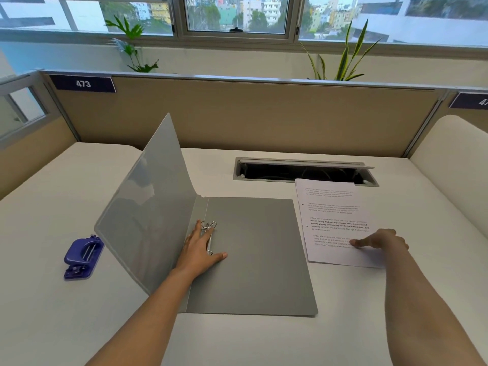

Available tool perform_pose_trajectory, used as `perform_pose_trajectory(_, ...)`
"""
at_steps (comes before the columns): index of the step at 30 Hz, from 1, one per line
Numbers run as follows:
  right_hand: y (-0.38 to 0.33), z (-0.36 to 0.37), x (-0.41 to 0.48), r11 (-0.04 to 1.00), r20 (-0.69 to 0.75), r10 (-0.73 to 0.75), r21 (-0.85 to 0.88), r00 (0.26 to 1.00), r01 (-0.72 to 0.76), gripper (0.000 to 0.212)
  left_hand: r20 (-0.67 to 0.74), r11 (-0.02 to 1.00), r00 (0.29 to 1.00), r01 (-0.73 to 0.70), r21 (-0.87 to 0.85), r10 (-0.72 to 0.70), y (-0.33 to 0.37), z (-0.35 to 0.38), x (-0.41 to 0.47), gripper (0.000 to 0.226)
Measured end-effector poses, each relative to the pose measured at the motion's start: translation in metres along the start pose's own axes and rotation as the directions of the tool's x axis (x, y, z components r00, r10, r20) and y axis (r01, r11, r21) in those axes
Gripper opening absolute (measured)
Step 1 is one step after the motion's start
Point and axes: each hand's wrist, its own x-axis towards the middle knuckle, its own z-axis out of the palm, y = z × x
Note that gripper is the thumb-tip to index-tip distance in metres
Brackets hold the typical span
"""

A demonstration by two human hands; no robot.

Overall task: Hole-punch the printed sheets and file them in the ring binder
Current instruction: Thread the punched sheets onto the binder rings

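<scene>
Flat right hand [380, 241] presses the printed sheets [332, 207], lying lengthwise toward the desk's [237, 339] far edge, just right of the ring binder [258, 260] under the flat left hand [198, 249].

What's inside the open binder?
The ring binder holds only its metal rings, the left hand flat across them; the sheets lie outside. The hand covers part of them.

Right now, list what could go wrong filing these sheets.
On the grey plastic ring binder, the raised cover stands unpropped and may drop onto the left hand. It lies against the metal rings, which could pinch it. The white printed sheets under the right hand overlap the open cable slot and could slide in.
</scene>
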Motion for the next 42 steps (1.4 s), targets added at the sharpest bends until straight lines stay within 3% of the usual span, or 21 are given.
perform_pose_trajectory(7,-0.003,-0.003,-0.011,0.998,-0.002,0.033,0.047,0.999,-0.033,0.108,0.003,1.000,1.000,0.004,0.002,-0.004,-0.001,0.001,0.000,0.089)
perform_pose_trajectory(16,-0.006,0.000,-0.005,0.993,-0.047,-0.012,0.118,0.999,0.017,0.110,0.009,1.000,1.000,0.012,0.012,-0.012,0.001,0.000,0.000,0.089)
perform_pose_trajectory(25,-0.002,0.000,-0.017,0.998,-0.098,-0.026,0.049,0.995,0.031,0.091,0.012,1.000,1.000,0.012,0.020,-0.012,0.001,0.000,0.000,0.090)
perform_pose_trajectory(29,-0.001,0.001,-0.019,0.992,-0.117,-0.059,0.101,0.991,0.071,0.079,0.011,1.000,1.000,0.007,0.027,-0.007,0.002,-0.001,-0.001,0.090)
perform_pose_trajectory(34,0.006,-0.007,-0.020,0.941,-0.132,-0.151,0.284,0.980,0.184,0.052,0.004,1.000,1.000,0.002,0.029,-0.002,0.003,-0.001,-0.001,0.089)
perform_pose_trajectory(39,-0.001,-0.025,-0.033,0.858,-0.284,-0.321,0.316,0.903,0.404,0.050,0.005,0.999,1.000,0.013,0.032,-0.013,0.005,-0.002,-0.002,0.090)
perform_pose_trajectory(42,-0.007,-0.041,-0.049,0.742,-0.380,-0.383,0.416,0.842,0.525,0.048,0.002,1.000,1.000,0.019,0.020,-0.019,0.006,-0.003,-0.001,0.091)
